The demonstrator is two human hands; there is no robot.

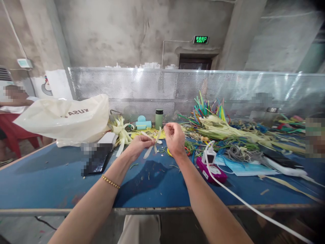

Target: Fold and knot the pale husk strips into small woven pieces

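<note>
Both my hands are raised over the blue table [50,183], working pale leaf strips [152,144] that cross between them. My left hand [138,144], with a gold bracelet on its wrist, pinches the strips from the left, fingers closed. My right hand [174,137] is curled into a loose fist, gripping the upper end of a strip. Loose ends of the strips hang down between the hands.
A white plastic bag [66,117] lies at the left, a black phone [98,159] beside it. A green flask [159,119] stands behind. At the right are a pile of leaves and coloured strips [220,127], a pink power strip [212,169] with white cable, a face mask [243,167]. Other people sit at both edges.
</note>
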